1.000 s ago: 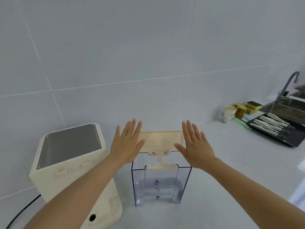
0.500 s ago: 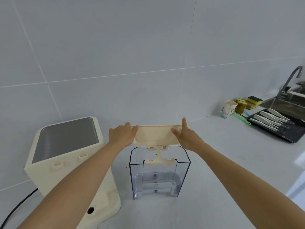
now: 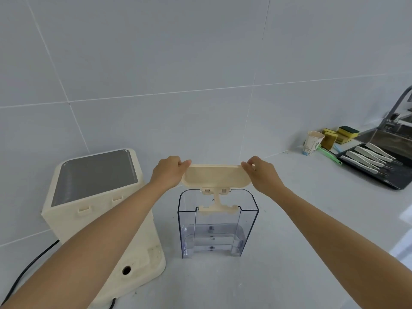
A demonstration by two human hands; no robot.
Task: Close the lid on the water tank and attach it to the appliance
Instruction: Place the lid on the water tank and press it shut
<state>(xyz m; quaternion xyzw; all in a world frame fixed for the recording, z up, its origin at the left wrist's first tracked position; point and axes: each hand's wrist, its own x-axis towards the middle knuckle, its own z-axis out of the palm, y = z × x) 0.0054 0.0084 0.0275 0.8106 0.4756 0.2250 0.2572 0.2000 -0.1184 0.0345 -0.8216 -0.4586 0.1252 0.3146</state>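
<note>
A clear plastic water tank (image 3: 218, 228) stands upright on the grey counter in the middle. Its cream lid (image 3: 215, 176) is hinged at the tank's near top edge and stands raised, open. My left hand (image 3: 168, 172) pinches the lid's left end and my right hand (image 3: 262, 175) pinches its right end. The cream appliance (image 3: 98, 206), with a dark grey top panel, stands to the tank's left, apart from it; my left forearm crosses in front of it.
A black power cable (image 3: 29, 267) runs from the appliance at bottom left. At the far right stand a paper cup (image 3: 313, 142), yellow sponges (image 3: 341, 134), a black tray (image 3: 394, 181) of white tools, and a sink with a tap (image 3: 399, 103). A tiled wall is behind.
Both hands were open and spread beside the lid one second ago. They have closed in and gripped the lid's two ends. The lid stays raised.
</note>
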